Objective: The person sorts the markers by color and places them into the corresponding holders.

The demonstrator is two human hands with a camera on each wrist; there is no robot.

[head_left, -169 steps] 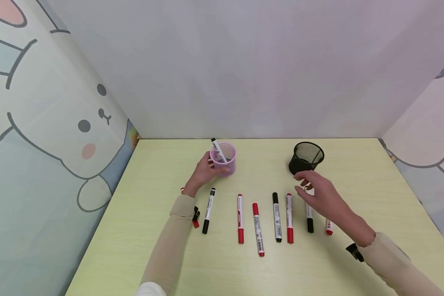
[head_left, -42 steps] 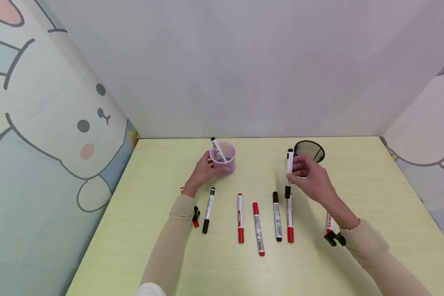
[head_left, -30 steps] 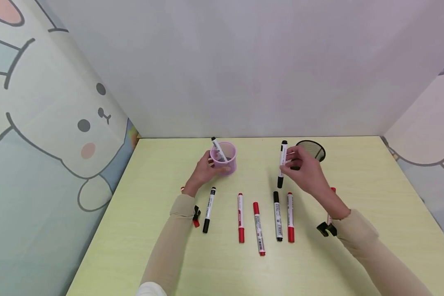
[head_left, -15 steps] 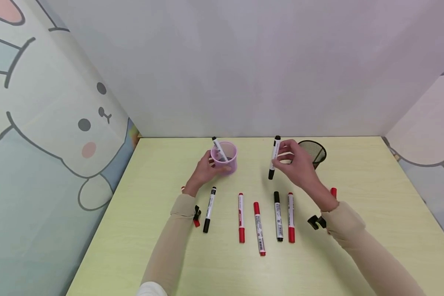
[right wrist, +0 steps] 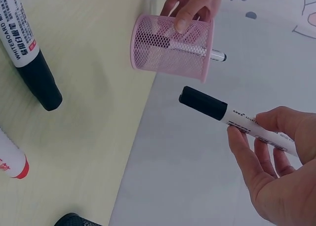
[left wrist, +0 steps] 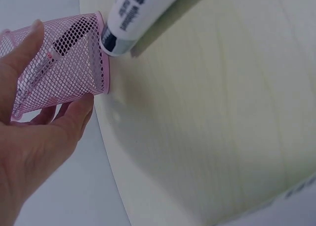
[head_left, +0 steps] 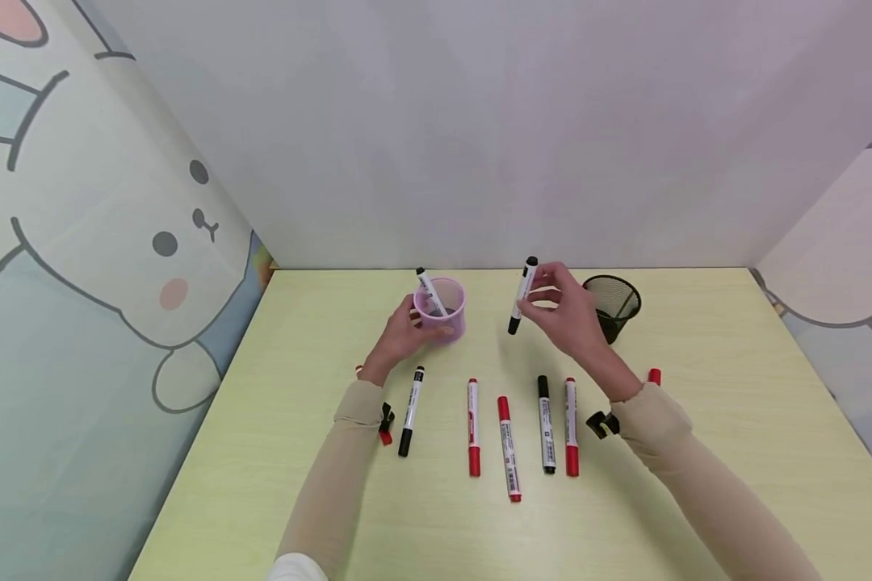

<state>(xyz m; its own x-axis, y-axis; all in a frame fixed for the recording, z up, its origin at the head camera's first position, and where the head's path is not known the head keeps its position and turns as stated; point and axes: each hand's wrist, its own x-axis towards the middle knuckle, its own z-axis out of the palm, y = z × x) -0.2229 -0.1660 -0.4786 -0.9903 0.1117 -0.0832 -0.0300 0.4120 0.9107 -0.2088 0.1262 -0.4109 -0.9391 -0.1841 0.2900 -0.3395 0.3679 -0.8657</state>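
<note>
In the head view, my left hand (head_left: 398, 337) grips a pink mesh pen cup (head_left: 452, 329) by its side near the table's back edge. One black-capped whiteboard marker (head_left: 431, 292) leans inside the cup, its end above the rim. My right hand (head_left: 568, 313) pinches another black whiteboard marker (head_left: 523, 292) between thumb and fingers, in the air right of the cup. In the right wrist view, that marker's black cap (right wrist: 203, 103) points down, apart from the pink cup. Through the mesh in the left wrist view, the inner marker (left wrist: 44, 65) shows slanted.
A black mesh pen cup (head_left: 614, 329) stands behind the right wrist. Several red and black markers lie in a loose row in front, among them a red marker (head_left: 474, 428) and a black marker (head_left: 546, 424). One red marker (head_left: 655, 376) is partly hidden by the right sleeve.
My right hand has taken a black marker from the table's right side, lifted it, and carried it left past the black cup toward the pink one. My left hand has stayed in place.
</note>
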